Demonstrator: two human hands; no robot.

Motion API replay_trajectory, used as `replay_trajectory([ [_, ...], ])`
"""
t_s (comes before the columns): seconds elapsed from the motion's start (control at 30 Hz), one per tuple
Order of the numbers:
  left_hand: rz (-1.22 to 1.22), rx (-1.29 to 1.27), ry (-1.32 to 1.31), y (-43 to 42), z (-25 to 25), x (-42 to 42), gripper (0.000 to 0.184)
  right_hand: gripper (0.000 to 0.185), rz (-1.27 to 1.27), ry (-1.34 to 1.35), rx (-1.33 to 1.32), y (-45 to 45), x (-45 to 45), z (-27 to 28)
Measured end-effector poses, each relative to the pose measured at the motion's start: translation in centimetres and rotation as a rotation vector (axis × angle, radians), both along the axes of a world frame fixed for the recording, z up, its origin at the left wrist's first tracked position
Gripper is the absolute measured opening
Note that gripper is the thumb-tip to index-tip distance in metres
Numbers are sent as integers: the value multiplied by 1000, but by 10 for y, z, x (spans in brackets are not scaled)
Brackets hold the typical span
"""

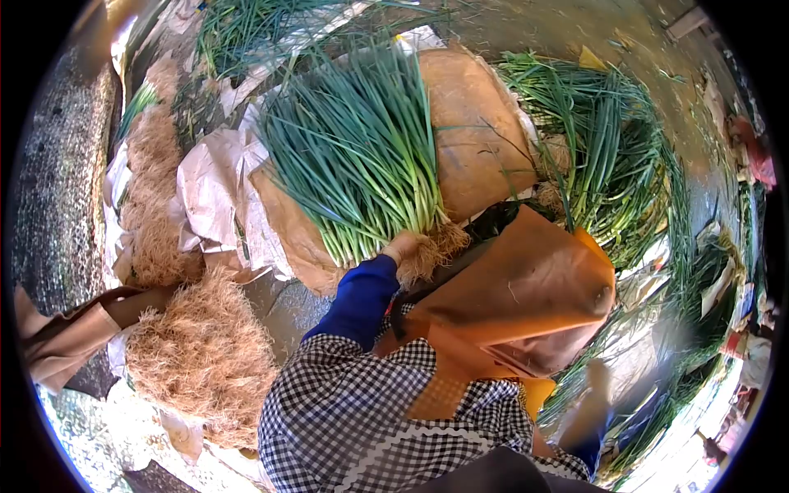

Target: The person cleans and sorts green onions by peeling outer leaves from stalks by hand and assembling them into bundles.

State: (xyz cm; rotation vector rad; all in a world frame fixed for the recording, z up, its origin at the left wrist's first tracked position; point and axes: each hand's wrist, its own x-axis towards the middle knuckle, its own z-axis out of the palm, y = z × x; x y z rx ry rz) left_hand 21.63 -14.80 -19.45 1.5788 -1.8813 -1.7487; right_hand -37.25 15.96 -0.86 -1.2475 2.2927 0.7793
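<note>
A large heap of scallions [362,156] lies in front of me on brown sheeting, green leaves pointing away and roots toward me. My left hand [405,245], in a blue sleeve, closes around the pale stem ends beside the shaggy roots [440,246]; its fingertips are partly hidden by the roots. Out to the right, my right hand [598,382] is smeared by motion above the scattered leaves, and I cannot make out its fingers. An orange-brown sheet [518,287] covers my lap.
Bundled scallions with roots up [205,353] stand at the left, and another root row [149,189] runs behind them. Loose green leaves [608,148] are piled at the right. More scallions [246,33] lie at the far left. The ground [559,29] looks wet.
</note>
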Motion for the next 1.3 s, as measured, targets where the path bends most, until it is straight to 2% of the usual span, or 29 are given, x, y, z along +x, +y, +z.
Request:
replay_trajectory([
  [0.03, 283, 300, 214, 7, 9, 2, 26, 22, -26, 5, -9, 5, 48, 8],
  [0.07, 535, 602, 431, 5, 24, -4, 26, 24, -9, -150, 366, 13, 83, 16],
  [0.1, 551, 546, 506, 7, 42, -7, 30, 27, 4, -319, 724, 17, 95, 20],
  [0.17, 440, 260, 238, 4, 65, 0, 42, 28, 24, -6, 335, 15, 92, -25],
  [0.2, 684, 249, 332, 12, 118, -11, 54, 32, 34, 38, 314, -2, 75, -57],
  [0.23, 724, 142, 215, 13, 95, 2, 63, 34, -109, 68, 59, -64, 103, -4],
  [0.27, 758, -149, -57, 16, 68, 15, 64, 31, -171, 32, -59, -104, 103, 6],
  [0.3, 744, -187, -186, 6, 75, 23, 71, 28, 254, 42, -447, -118, 91, -8],
  [0.33, 827, -196, -103, -3, 131, 8, 67, 26, 72, -108, -872, -146, 86, -28],
  [0.37, 727, -576, -160, -15, 90, 28, 59, 24, -165, -212, -976, -201, 129, 37],
  [0.4, 756, -551, -23, -28, 104, 20, 54, 27, -176, -285, -990, -232, 134, 40],
  [0.43, 785, -524, 114, -45, 132, 5, 49, 49, -242, -353, -1010, -264, 130, 19],
  [0.5, 729, -561, 350, -61, 204, -47, 43, 80, 6, -62, -1041, -318, 138, -17],
  [0.6, 580, -488, 553, -70, 259, -111, 38, 99, -129, -126, -574, -355, 168, -1],
  [0.7, 474, -477, 604, -70, 285, -159, 34, 87, -232, -145, -793, -362, 144, -33],
  [0.73, 446, -439, 609, -67, 291, -168, 33, 83, -378, -296, -884, -359, 130, -18],
  [0.77, 422, -404, 616, -64, 296, -178, 32, 81, -394, -291, -1195, -355, 107, -33],
  [0.83, 356, -408, 628, -56, 303, -194, 30, 74, -385, -294, -1548, -334, 49, -35],
  [0.87, 310, -384, 613, -54, 303, -203, 29, 64, -602, -681, -1432, -309, 34, 19],
  [0.93, 285, -247, 639, -43, 303, -224, 25, 45, -714, -1101, -1492, -269, 5, 47],
  [0.97, 204, -251, 604, -36, 305, -235, 24, 43, -738, -1275, -1391, -250, -7, 50],
  [1.03, 53, -279, 644, -25, 282, -252, 24, 44, -672, -1123, -1199, -219, -12, 41],
  [1.1, -4, -144, 636, -11, 267, -268, 24, 40, -319, -78, -972, -188, -36, -55],
  [1.13, -45, -147, 569, -3, 267, -271, 24, 39, -119, 500, -1165, -187, -17, -37],
  [1.17, -28, -72, 603, 5, 259, -274, 23, 31, -269, 343, -1066, -196, -2, -18],
  [1.2, -131, -305, 579, 7, 254, -278, 22, 16, -469, -51, -1096, -215, 30, 12],
  [1.23, -239, -526, 536, 13, 250, -278, 20, 18, -392, -297, -1151, -232, 54, -5],
  [1.27, -88, -154, 543, 20, 248, -283, 18, 29, -263, -268, -979, -254, 83, -4],
  [1.3, -25, 8, 644, 25, 245, -286, 19, 34, -62, -268, -1017, -278, 100, -28],
])
